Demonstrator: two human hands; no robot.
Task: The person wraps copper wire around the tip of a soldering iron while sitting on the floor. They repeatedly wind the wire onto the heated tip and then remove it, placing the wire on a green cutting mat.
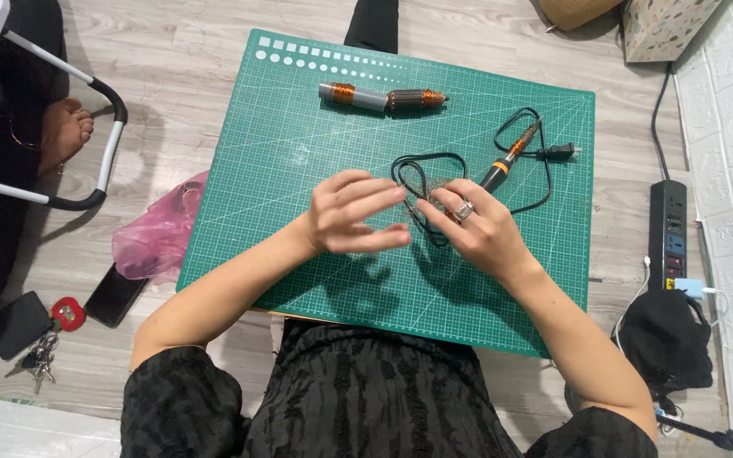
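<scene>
A green cutting mat [299,153] lies on the wooden floor in front of me. My left hand [354,214] hovers over its middle with fingers spread, nearly touching my right hand [477,225], which wears a ring and pinches a small dark piece at the looped black cord [422,170]. That cord belongs to a soldering iron [511,157] with an orange and black handle, lying just beyond my right hand; its plug [560,153] rests on the mat. What sits between my fingers is too small to make out.
A grey and orange cylindrical tool [382,98] lies at the mat's far side. A pink plastic bag [159,233], a phone [114,297] and keys [40,331] sit left of the mat. A black power strip [668,233] runs along the white wall on the right.
</scene>
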